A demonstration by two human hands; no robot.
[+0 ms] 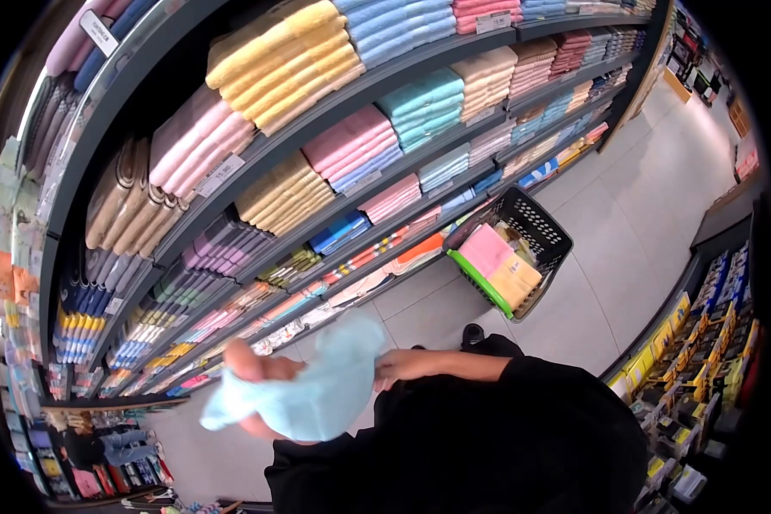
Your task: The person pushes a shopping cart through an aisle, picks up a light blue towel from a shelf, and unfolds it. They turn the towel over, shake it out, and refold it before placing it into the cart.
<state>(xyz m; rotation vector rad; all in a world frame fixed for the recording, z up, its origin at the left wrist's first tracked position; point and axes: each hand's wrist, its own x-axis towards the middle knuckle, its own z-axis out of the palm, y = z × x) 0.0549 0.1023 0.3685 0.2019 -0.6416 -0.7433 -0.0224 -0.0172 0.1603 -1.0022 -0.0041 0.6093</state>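
Observation:
A light blue towel (325, 390) hangs loosely folded in front of my body, blurred by motion. My left hand (261, 368) is closed around its left part, with some fingers showing above and below the cloth. At the towel's right edge, my right hand (403, 367) pinches the cloth; its fingertips are partly hidden. Beyond my right arm, a black shopping basket (550, 224) with a green handle stands on the floor. Inside it lie a pink folded towel (486, 248) and a pale yellow one (516, 283).
Shelves (317, 111) of folded towels run along the far side, with yellow towels (287, 64) and turquoise towels (421, 107) among them. Racks of packaged goods (690, 343) stand at right. Grey tiles (604, 257) cover the aisle. Another person (103, 450) is at lower left.

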